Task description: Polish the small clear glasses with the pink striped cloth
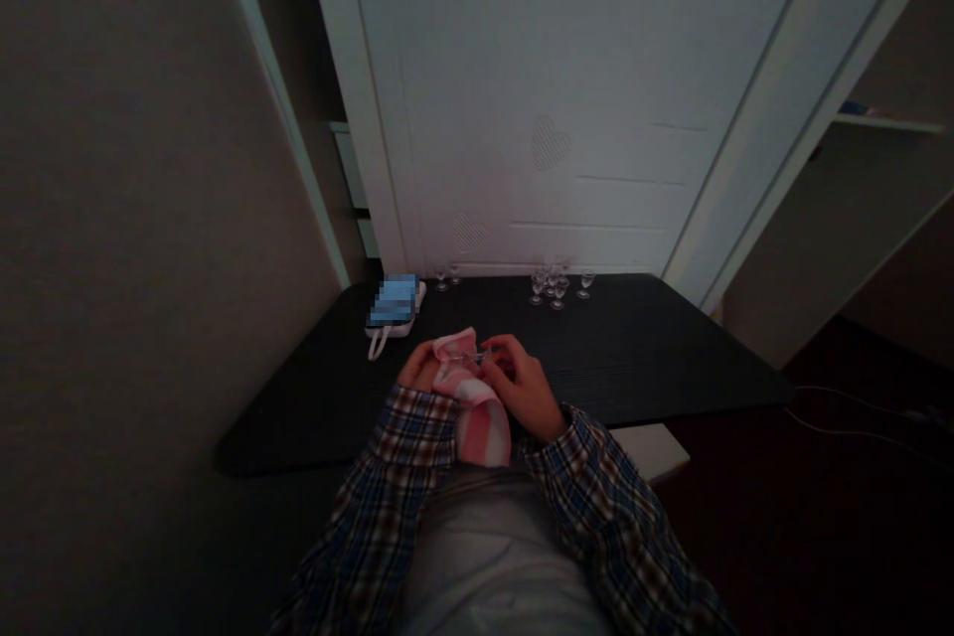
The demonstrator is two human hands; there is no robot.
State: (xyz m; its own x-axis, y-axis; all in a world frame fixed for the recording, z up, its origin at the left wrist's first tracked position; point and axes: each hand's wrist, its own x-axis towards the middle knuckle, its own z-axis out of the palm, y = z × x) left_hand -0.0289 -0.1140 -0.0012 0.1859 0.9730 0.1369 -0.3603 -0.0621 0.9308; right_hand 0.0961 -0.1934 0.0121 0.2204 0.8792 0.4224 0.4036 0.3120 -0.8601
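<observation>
A pink and white checked cloth (483,422) lies over my left hand (418,368), which is closed on it, its fingers mostly covered. My right hand (520,383) pinches a small clear stemmed glass (477,356) lying sideways against the cloth. The glass's far end rests in the cloth folds, and its outline is faint in the dim light. Both hands are close together above the front part of the black table (611,358). Part of the cloth hangs down between my two wrists.
Several small stemmed glasses (558,293) stand at the back of the table, with two more glasses (441,279) further left. A phone-like device with a blurred screen (395,300) lies on a white block with a strap. A white panel (522,70) rises behind. A white ledge (652,452) shows below the front edge.
</observation>
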